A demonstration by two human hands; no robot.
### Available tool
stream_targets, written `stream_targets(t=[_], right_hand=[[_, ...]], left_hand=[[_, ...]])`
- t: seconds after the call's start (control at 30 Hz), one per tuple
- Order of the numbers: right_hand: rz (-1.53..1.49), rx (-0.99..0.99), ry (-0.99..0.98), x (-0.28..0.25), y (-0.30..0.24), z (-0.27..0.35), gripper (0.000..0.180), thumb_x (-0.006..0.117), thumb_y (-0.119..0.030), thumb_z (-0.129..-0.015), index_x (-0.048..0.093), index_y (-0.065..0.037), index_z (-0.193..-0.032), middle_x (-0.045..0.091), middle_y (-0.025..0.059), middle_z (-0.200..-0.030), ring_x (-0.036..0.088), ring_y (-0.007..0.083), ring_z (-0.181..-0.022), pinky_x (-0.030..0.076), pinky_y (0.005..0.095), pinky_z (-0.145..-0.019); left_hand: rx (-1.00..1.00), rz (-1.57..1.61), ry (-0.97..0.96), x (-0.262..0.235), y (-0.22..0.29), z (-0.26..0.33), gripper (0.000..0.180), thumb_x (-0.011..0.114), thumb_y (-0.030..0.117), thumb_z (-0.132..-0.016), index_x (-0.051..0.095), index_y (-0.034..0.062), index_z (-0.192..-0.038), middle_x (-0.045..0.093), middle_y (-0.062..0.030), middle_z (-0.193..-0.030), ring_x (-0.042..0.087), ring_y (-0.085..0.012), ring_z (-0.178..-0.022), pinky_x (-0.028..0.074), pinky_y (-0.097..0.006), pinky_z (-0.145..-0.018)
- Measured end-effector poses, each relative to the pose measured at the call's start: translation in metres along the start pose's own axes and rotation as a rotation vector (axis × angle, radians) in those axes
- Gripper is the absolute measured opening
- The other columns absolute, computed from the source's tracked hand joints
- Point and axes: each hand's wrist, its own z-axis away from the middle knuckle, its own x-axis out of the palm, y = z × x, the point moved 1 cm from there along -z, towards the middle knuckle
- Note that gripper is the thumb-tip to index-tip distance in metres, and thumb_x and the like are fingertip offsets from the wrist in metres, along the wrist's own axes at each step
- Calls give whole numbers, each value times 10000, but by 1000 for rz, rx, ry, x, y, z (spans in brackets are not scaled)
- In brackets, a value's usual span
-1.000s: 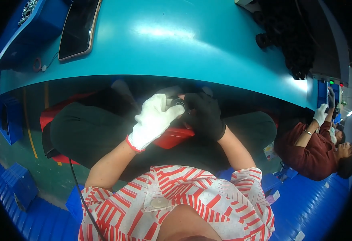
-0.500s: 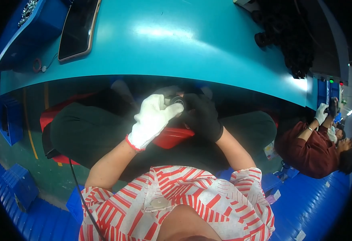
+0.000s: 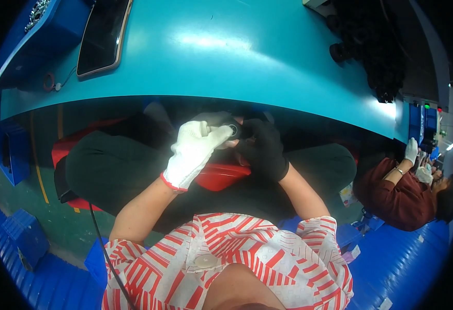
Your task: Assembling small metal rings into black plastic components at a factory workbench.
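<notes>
Both of my hands meet over my lap, just below the near edge of the turquoise table (image 3: 200, 67). My left hand (image 3: 191, 150), in a white glove with a red cuff, is closed on a small black round part (image 3: 234, 130) that shows a thin pale ring on its face. The left thumb presses near that ring. From the other side my right hand (image 3: 262, 150), in a black glove, closes on the same part. Its fingers are dark against the shadow, and most of the part is hidden between the hands.
A phone (image 3: 101, 39) lies at the table's left, beside a blue bin (image 3: 56, 31) of small metal pieces. Black round parts (image 3: 376, 57) are heaped at the right. A red stool (image 3: 221, 178) shows between my legs. Another person (image 3: 399, 191) sits at the right.
My left thumb has shifted slightly up and right against the black part. The part has moved a little up and right too. The co-worker's hands have moved.
</notes>
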Motion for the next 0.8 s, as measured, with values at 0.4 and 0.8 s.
stream_targets(t=[0.4,0.8], right_hand=[[-1105,577,-345,-25,21,6,387,525,-354,-947,595,9,-1061,637,65,-939,601,126,-818,485,274,-666],[-1250,663,-470,-19,6,5,482,470,-477,-942,570,-22,-1065,604,57,-896,572,126,-783,467,253,-667]], left_hand=[[307,-320,115,15,7,7,422,710,168,-798,551,-91,-1090,644,-159,-973,634,-183,-846,503,-287,-743],[551,-848,66,23,22,20,418,759,178,-711,623,30,-1078,614,-146,-940,628,-269,-786,504,-333,-682]])
